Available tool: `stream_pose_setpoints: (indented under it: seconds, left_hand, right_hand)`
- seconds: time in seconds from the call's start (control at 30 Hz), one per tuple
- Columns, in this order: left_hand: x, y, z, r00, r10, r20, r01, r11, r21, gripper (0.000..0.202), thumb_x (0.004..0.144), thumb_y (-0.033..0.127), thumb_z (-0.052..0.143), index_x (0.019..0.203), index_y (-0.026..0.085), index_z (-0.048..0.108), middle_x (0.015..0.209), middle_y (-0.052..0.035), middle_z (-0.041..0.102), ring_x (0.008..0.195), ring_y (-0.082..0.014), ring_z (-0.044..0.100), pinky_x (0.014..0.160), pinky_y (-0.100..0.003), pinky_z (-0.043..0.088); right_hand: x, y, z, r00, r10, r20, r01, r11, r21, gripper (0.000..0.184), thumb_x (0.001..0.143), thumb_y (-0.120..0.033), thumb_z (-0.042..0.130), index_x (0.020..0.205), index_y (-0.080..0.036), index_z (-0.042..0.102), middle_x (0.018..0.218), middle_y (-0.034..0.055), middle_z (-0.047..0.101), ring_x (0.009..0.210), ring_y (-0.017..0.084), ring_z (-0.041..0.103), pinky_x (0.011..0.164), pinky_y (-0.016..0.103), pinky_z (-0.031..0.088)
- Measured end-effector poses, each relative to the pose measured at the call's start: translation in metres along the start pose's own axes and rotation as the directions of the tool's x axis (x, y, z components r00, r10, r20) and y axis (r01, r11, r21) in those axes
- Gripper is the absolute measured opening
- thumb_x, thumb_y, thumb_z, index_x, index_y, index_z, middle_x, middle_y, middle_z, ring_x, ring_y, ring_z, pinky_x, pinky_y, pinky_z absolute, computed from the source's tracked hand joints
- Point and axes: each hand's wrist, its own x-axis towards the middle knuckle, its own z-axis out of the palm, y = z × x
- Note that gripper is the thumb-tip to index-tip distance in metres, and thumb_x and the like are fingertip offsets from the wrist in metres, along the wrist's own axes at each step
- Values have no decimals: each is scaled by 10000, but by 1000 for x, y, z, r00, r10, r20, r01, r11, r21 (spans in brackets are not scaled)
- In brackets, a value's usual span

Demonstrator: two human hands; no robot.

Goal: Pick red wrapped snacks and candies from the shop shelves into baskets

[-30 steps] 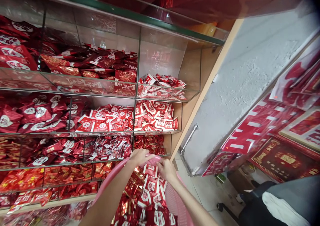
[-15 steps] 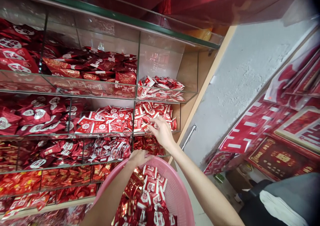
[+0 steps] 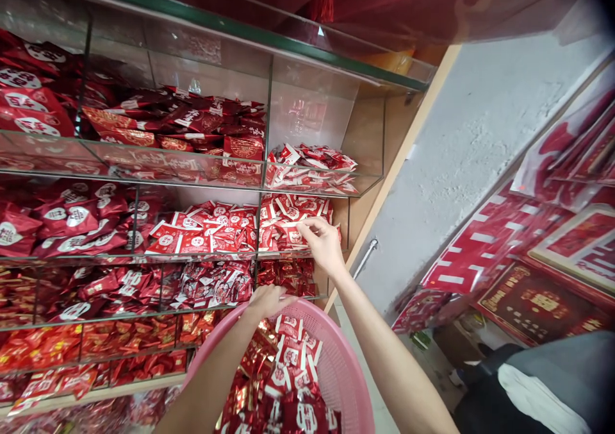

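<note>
Apparently packets (image 3: 282,227) under right hand (image 3: 325,247) fingers (image 3: 311,228); left hand (image 3: 266,300) on basket (image 3: 346,383).

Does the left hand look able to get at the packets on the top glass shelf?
Probably not: the left hand grips the rim of the pink basket, well below those packets. The shelf front looks open.

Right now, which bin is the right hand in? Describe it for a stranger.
On the glass shelf rack, go to the wooden side panel at its right end. The bin is the last before that panel, second tier down. It is heaped with red-and-white packets, unlike the dark foil below, and the right hand rests on them.
</note>
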Motion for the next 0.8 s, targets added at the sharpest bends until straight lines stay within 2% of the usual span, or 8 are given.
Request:
stream_pose_setpoints:
  seconds: [0.1,0.2,0.3,0.37,0.47,0.57,0.73,0.8]
  left_hand:
    - [1,0,1,1000,21,-2,-21,1000,6,714,713,724,170,871,220,651,862,-104,678,843,-269,619,693,-333,446]
    - [2,-1,3,1000,19,-2,-19,1000,10,675,731,699,190,899,229,644,859,-93,678,828,-260,621,687,-332,446]
    - [2,-1,4,1000,-7,22,6,1000,8,566,753,644,262,888,246,641,847,-69,679,815,-236,622,690,-310,440]
    - [2,0,4,1000,-14,23,13,1000,6,545,751,639,281,873,247,640,849,-66,678,828,-232,619,701,-304,433]
    - [2,0,4,1000,-2,4,2,1000,2,636,729,695,228,865,231,641,863,-82,675,849,-243,611,710,-309,429]
    - [2,0,4,1000,9,-4,-9,1000,0,707,707,733,176,872,228,642,866,-82,674,835,-243,612,694,-305,432]
    - [3,-1,5,1000,19,-12,-18,1000,8,727,706,738,150,891,230,636,883,-85,672,847,-246,610,695,-310,430]
    - [3,-1,6,1000,13,-7,-13,1000,20,714,710,733,158,873,227,635,868,-86,673,840,-245,613,695,-310,429]
  right_hand:
    - [-16,-9,-12,993,110,-46,-101,981,166,224,783,-389,519,802,-177,587,707,-9,555,635,106,487,611,226,399]
    - [-49,-5,-19,974,214,77,-225,952,208,236,780,-408,518,803,-179,567,667,-20,527,571,90,454,544,207,385]
    - [-89,22,-19,908,303,291,-350,928,126,239,789,-401,502,781,-170,564,608,-30,507,515,82,424,487,196,351]
    - [-115,49,-18,868,348,354,-379,925,19,241,797,-379,485,735,-160,562,590,-27,506,517,85,434,482,194,341]
    - [-141,85,-19,823,420,383,-384,908,-170,224,778,-332,499,648,-156,552,588,-11,539,539,100,478,504,200,361]
    - [-150,103,-23,776,496,389,-415,867,-276,190,761,-310,510,647,-168,563,601,-6,575,521,108,515,496,202,374]
    - [-146,112,-19,607,552,572,-473,829,-298,143,764,-282,503,723,-168,579,588,-14,593,416,102,531,425,190,357]
    - [-145,115,-13,576,551,603,-452,830,-327,128,771,-248,490,724,-163,575,573,-14,593,405,104,541,422,186,355]
